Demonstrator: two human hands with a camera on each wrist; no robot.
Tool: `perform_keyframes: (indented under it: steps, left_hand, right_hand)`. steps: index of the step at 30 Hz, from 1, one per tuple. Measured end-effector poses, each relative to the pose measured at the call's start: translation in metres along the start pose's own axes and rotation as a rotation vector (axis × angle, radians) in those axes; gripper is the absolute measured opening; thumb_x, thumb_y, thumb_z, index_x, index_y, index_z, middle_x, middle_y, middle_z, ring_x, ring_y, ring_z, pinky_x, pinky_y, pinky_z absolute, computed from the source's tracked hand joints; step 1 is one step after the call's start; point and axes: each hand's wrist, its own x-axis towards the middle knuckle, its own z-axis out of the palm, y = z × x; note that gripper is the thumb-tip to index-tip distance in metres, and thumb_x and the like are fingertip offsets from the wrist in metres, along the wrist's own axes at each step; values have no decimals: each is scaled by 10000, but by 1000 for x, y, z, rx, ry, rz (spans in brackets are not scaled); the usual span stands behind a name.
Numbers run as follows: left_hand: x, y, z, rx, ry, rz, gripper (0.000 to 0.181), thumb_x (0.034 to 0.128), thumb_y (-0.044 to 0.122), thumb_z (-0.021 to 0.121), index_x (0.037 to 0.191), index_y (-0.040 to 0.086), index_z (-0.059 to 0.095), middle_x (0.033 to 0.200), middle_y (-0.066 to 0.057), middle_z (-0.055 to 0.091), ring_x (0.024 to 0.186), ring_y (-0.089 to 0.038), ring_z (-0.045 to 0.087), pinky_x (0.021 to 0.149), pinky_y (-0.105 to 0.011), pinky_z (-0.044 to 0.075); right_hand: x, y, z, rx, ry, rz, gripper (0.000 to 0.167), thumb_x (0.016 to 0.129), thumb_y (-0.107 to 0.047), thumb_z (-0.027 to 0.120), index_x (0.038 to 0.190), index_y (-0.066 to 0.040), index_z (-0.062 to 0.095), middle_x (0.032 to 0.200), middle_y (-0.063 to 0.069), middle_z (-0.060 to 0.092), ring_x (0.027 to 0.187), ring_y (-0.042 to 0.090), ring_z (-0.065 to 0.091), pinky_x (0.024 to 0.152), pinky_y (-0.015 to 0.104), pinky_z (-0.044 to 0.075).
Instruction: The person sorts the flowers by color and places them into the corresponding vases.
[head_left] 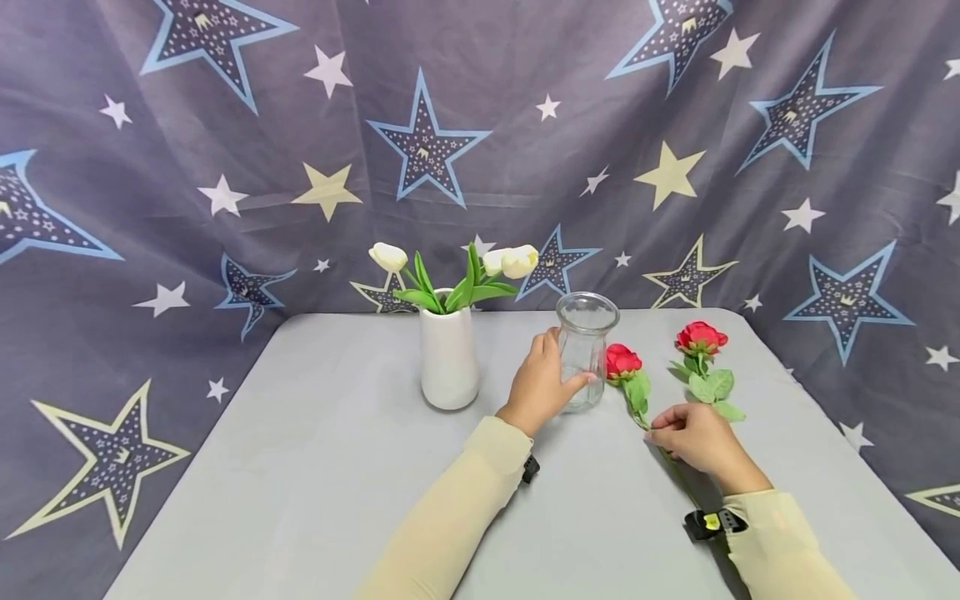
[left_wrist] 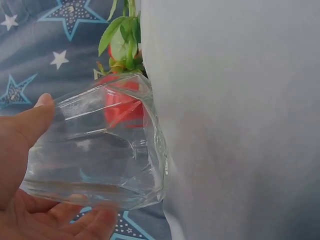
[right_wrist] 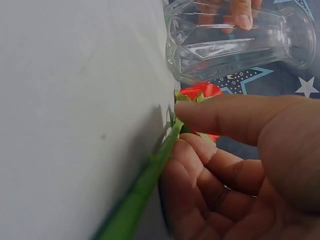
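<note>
My left hand (head_left: 542, 383) holds a clear glass vase (head_left: 587, 346) upright on the table, its thumb across the front. Seen in the left wrist view, the fingers and thumb curve around the vase's ribbed glass (left_wrist: 90, 150). To the right of it, my right hand (head_left: 701, 442) pinches the stem of a red rose (head_left: 623, 361) between thumb and fingers. The right wrist view shows the green stem (right_wrist: 142, 187) running down past the curled fingers. That rose's bloom is beside the vase. A second red rose (head_left: 701, 337) lies farther right, its lower stem hidden by my right hand.
A white ceramic vase (head_left: 450, 362) with white tulips (head_left: 519, 262) stands to the left of the glass one. Everything rests on a grey table (head_left: 322, 467). Behind it hangs a star-patterned curtain (head_left: 510, 167), which also runs down both sides.
</note>
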Motion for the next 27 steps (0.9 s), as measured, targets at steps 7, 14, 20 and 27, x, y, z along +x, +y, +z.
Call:
perform_keyframes:
  steps: [7,14,20,27]
  left_hand:
    - [-1,-1,0,25,-7,5,1014,913,562,726,1608,-1,248,1538,-186,426,1304,-309,599,1058,-424,532]
    - [-1,-2,1,22,-20,-2,1024,905,578,721,1603,-8,256,1525,-190,431,1258,-316,626,1046,-414,540]
    - [0,-3,1,-2,-23,-7,1021,910,563,726,1613,4,240,1541,-181,411,1249,-326,630,1054,-418,534]
    - [0,-1,0,-2,-33,-3,1014,914,567,715,1614,9,237,1539,-180,405,1157,-335,673,1009,-419,559]
  right_hand:
    - [0,1,0,-38,-6,27,158,866,-178,806,880,-37,738,763,40,688,647,169,640,562,305,544]
    - [-1,1,1,-61,-7,22,126,866,-164,782,851,-46,740,736,32,687,625,164,636,551,305,530]
    - [0,0,0,-66,3,9,110,866,-157,764,847,-50,745,729,28,687,619,157,636,548,299,524]
    - [-1,-1,-2,-40,3,16,115,885,-153,746,873,-38,746,753,41,699,630,153,650,554,301,537]
